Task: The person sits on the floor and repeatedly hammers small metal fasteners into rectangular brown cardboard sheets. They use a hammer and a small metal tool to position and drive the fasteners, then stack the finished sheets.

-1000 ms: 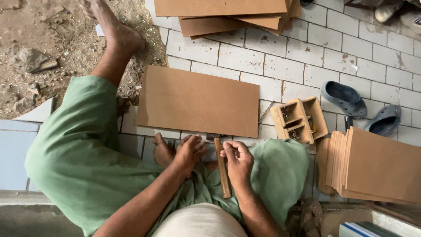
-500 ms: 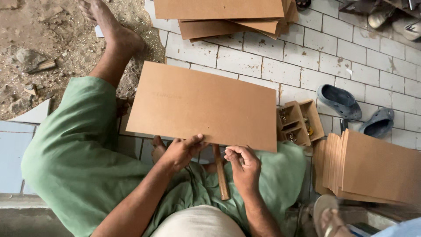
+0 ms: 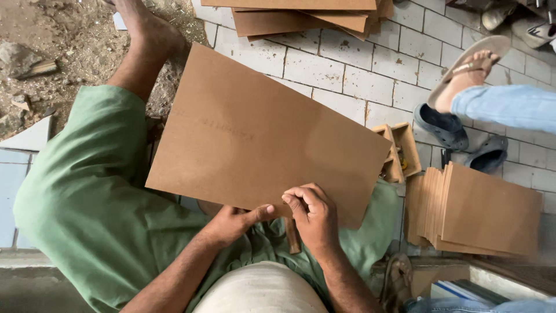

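Head view, only one. Brown board filled the centre of frame, tilted, long axis running upper left to lower right, its near edge over the person's lap.

Left hand sat at lower centre, forearm coming up from the bottom edge, wrist bent, thumb laid out along the board's near edge; fingers were hidden under the board, so it gripped the board from below. Right hand was just right of it, knuckles up, fingers curled and pinched onto the same near edge: grasping the board too. The two hands were almost touching.

A narrow wooden strip showed under the right hand, against the green trousers; contact with the hand could not be told.

Small wooden box lay right of centre, half behind the board. Stack of brown boards at lower right, another stack at top centre. Another person's sandalled foot at upper right, above dark slippers on the white tiled floor.
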